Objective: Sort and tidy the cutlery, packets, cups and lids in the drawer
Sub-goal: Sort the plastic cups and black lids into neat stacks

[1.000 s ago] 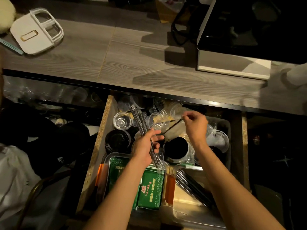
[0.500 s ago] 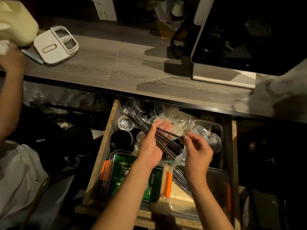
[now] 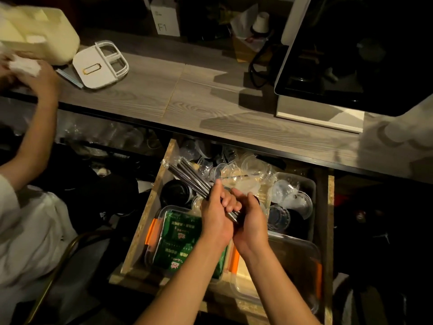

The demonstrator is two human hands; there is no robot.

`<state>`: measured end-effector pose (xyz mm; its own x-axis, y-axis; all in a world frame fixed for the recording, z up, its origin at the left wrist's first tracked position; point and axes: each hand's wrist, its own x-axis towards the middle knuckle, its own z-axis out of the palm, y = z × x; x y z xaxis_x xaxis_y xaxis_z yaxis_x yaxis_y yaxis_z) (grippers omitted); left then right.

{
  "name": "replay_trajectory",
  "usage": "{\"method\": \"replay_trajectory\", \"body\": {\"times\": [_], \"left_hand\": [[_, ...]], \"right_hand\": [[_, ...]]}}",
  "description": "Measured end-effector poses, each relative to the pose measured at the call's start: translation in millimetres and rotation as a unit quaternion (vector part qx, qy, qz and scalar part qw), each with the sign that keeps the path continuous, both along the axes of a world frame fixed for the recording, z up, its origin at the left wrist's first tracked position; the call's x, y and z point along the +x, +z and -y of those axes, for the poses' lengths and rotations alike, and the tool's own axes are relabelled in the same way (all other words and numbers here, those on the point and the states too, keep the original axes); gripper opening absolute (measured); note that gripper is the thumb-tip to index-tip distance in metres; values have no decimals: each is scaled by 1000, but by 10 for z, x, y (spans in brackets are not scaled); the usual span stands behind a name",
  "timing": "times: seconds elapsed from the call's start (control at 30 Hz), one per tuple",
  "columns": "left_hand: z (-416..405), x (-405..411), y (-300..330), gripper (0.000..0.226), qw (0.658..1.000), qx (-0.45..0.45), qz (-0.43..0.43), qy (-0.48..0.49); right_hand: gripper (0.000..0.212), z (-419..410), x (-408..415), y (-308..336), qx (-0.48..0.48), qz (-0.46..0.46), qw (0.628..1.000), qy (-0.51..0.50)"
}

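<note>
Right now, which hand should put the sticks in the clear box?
Probably the right hand: it is nearer the clear box. The left hand grips the wrapped sticks over the green packets.

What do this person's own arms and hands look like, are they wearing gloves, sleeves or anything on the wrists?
Both forearms are bare as far as the picture shows, with no sleeve reaching into view. The left hand and the right hand wear no gloves, and no watch, bracelet or ring can be seen on them, though the dim light may hide small details. The fingernails look short and unpainted.
</note>
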<state>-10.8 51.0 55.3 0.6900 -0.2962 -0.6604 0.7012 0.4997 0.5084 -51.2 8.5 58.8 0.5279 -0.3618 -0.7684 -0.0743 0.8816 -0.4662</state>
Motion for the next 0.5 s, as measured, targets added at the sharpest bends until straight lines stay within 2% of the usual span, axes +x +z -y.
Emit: {"method": "replay_trajectory", "body": {"times": [0.1, 0.23, 0.37, 0.5], "left_hand": [[-206, 109, -128, 41, 999, 37, 6, -8], [-457, 338, -319, 35, 992, 105, -29, -67], [-550, 591, -555, 31, 969, 191, -20, -152], [-509, 811, -827, 27, 959, 240, 17, -150]], "right_hand": [[46, -13, -11, -126, -46, -17, 994, 93], [26, 138, 118, -435, -201, -72, 966, 145], [28, 352, 448, -709, -366, -114, 897, 220], [36, 493, 795, -933, -473, -119, 825, 286]]}}
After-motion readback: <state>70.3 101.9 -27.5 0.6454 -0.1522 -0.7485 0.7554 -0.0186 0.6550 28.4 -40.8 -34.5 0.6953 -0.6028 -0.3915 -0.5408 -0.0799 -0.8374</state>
